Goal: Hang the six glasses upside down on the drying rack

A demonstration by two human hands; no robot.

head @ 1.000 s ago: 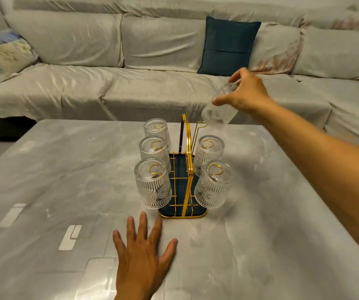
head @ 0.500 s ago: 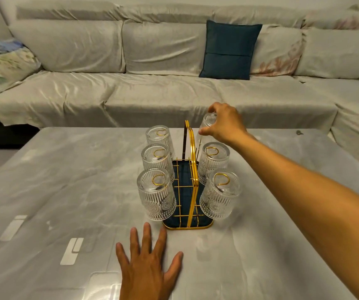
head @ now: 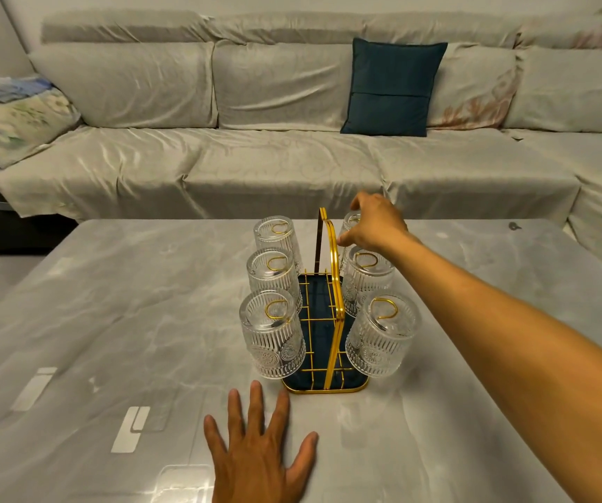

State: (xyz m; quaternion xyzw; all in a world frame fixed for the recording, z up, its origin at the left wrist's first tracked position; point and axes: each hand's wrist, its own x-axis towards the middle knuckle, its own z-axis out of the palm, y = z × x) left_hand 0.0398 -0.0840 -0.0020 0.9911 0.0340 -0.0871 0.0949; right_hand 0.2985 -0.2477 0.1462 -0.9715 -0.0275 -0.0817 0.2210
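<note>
A gold wire drying rack (head: 325, 390) with a dark blue tray stands mid-table. Three ribbed clear glasses hang upside down on its left side: far (head: 275, 234), middle (head: 272, 274), near (head: 272, 335). On the right side hang a middle glass (head: 366, 281) and a near glass (head: 383, 339). My right hand (head: 373, 225) covers the far right glass (head: 350, 221), fingers curled around its base, with the glass upside down at the rack's far right hook. My left hand (head: 255, 451) lies flat on the table in front of the rack, fingers spread.
The grey marble table (head: 110, 303) stretches to both sides of the rack. A small dark object (head: 513, 225) lies at its far right edge. Behind runs a grey covered sofa (head: 255, 165) with a teal cushion (head: 393, 87) and a floral pillow (head: 12, 121).
My right hand has brought the sixth glass down from above the rack's far right side onto its far right hook. The left hand stayed flat on the table.
</note>
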